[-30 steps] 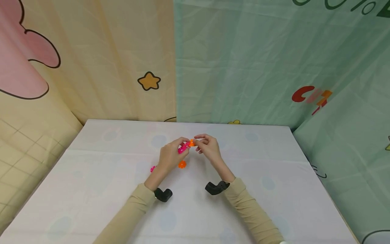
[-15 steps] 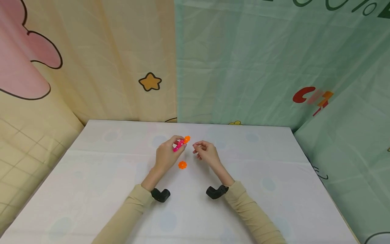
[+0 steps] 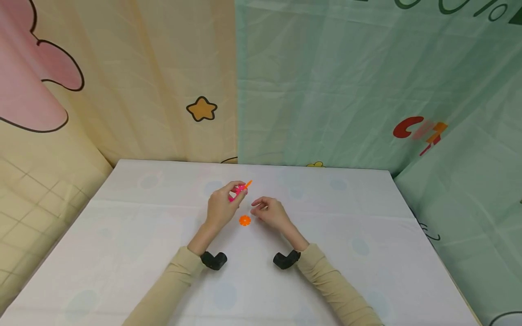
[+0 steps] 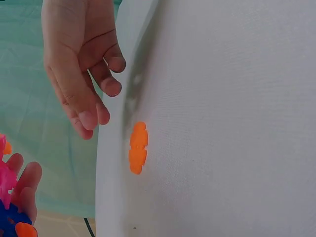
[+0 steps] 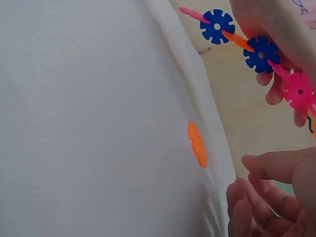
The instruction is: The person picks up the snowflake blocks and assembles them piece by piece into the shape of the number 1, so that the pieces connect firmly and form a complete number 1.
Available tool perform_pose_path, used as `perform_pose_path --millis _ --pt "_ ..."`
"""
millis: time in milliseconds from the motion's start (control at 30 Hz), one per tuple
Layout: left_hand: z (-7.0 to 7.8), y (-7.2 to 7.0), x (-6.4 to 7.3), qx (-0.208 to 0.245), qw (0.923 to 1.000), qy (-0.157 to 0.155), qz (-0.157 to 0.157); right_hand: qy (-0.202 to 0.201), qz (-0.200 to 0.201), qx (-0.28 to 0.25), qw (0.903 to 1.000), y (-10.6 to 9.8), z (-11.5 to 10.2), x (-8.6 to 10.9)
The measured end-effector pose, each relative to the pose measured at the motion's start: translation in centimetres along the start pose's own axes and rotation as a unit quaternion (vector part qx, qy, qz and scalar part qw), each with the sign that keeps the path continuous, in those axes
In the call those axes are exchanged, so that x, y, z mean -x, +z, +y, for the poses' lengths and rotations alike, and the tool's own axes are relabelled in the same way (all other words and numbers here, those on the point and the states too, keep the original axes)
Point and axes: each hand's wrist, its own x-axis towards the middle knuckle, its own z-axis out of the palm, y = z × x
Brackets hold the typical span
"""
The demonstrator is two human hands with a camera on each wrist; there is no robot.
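My left hand [image 3: 220, 206] pinches a chain of interlocking snowflake discs raised above the table. In the right wrist view the chain shows blue discs [image 5: 254, 61], a pink disc [image 5: 291, 95] and an orange disc [image 5: 234, 39] slotted edge to edge; the fingers hide part of it. At its far end in the head view, an orange disc [image 3: 248, 184] is seen edge-on. A loose orange disc [image 3: 244, 220] lies flat on the table below. Just to the right of that disc is my right hand [image 3: 272, 213], thumb and fingers loosely bent and apart, holding nothing.
A white cloth with pale dots covers the table [image 3: 350, 280]. Behind it hang a beige curtain [image 3: 163, 59] and a green curtain [image 3: 318, 81]. Black wrist cameras [image 3: 214, 261] sit on both wrists.
My right hand has let go of the orange disc at the chain's end and moved down toward the loose orange disc. My left hand has drawn slightly left with the chain, turning it.
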Motion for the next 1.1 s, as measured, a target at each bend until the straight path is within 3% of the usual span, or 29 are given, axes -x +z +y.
perform_pose_path --millis 433,833,1100 --pt "-0.9 -0.5 0.0 0.002 0.9999 -0.010 0.012 -0.007 -0.038 0.062 0.9973 0.9 -0.3 -0.1" --pt "-1.4 -0.5 0.1 0.034 0.9991 -0.026 -0.002 -0.017 -0.062 0.136 0.9886 1.1 -0.7 0.0" --pt "-1.3 -0.5 0.2 0.008 0.9996 -0.026 0.000 -0.021 -0.069 0.158 0.9848 0.9 -0.9 -0.1"
